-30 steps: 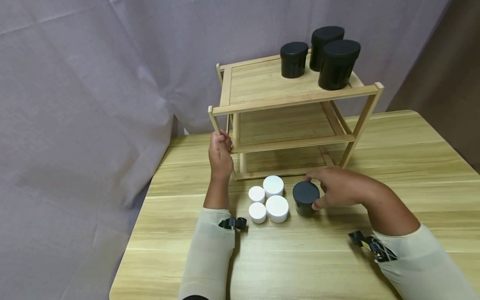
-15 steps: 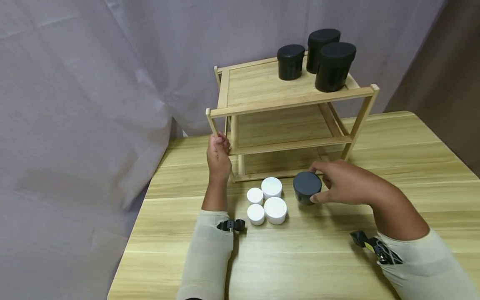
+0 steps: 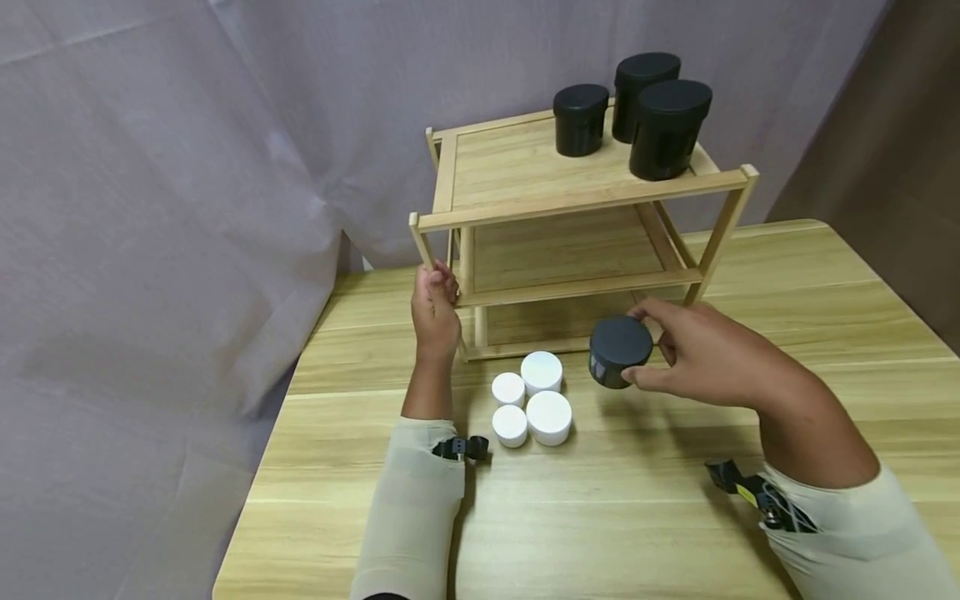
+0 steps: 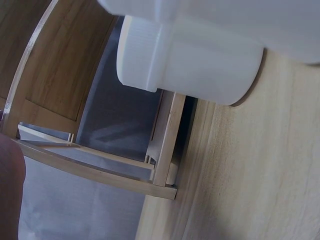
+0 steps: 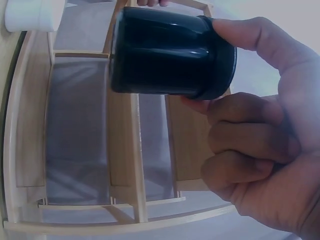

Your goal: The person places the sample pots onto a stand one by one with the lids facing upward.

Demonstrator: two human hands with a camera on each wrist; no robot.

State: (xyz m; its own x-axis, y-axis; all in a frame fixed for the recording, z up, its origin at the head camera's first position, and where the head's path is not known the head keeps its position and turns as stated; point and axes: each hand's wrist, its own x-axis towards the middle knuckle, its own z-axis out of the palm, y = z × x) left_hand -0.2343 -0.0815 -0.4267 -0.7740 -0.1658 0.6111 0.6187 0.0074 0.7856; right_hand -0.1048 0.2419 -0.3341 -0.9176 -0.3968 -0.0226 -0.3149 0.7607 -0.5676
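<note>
My right hand (image 3: 701, 354) pinches a black lidded jar (image 3: 619, 350) between thumb and forefinger, raised above the table in front of the rack; the right wrist view shows the jar (image 5: 165, 52) side-on with the other fingers curled below it. At the rack's front left post, my left hand (image 3: 437, 312) grips the wood. The wooden rack (image 3: 577, 204) has three levels. Between my arms stand several white lidded jars, two larger ones, a front one (image 3: 549, 417) and a back one (image 3: 542, 372), and two smaller, a front one (image 3: 510, 425) and a back one (image 3: 508, 389).
On the rack's top shelf, toward the right, stand three black jars: a short one (image 3: 581, 121), a tall rear one (image 3: 637, 96) and a tall front one (image 3: 670, 129). A grey curtain (image 3: 172, 250) hangs behind the wooden table (image 3: 585, 533).
My right hand has lifted the black jar off the table and brought it up toward the rack. My left hand keeps its grip on the post, and the white jars stay put.
</note>
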